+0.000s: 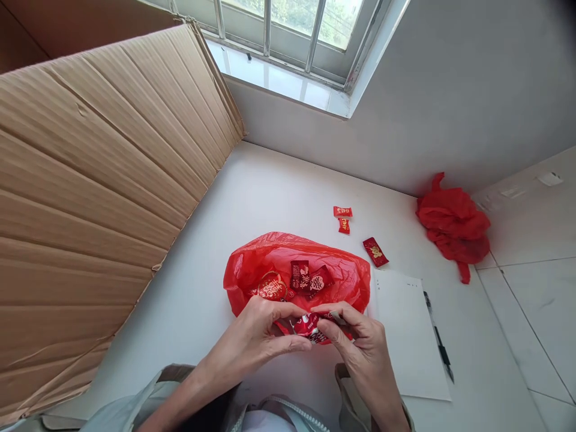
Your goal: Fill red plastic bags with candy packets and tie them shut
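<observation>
My left hand [256, 336] and my right hand [360, 339] meet over the near edge of a flat red plastic bag [342, 273] on the white floor. Both pinch a small red-and-white wrapped candy [310, 329] between thumbs and fingers. On the bag lie a round red heart-print candy [271, 287] and two dark red wrapped candies [299, 275], [319, 280]. Three more small red packets lie beyond the bag: two [342, 211], [344, 225] together, one [375, 251] to the right.
A large flattened cardboard sheet [99, 180] leans on the left. A white sheet of paper [409, 336] with a black pen [438, 345] lies right of the bag. A crumpled red plastic bag [454, 225] sits by the wall. A barred window [292, 36] is above.
</observation>
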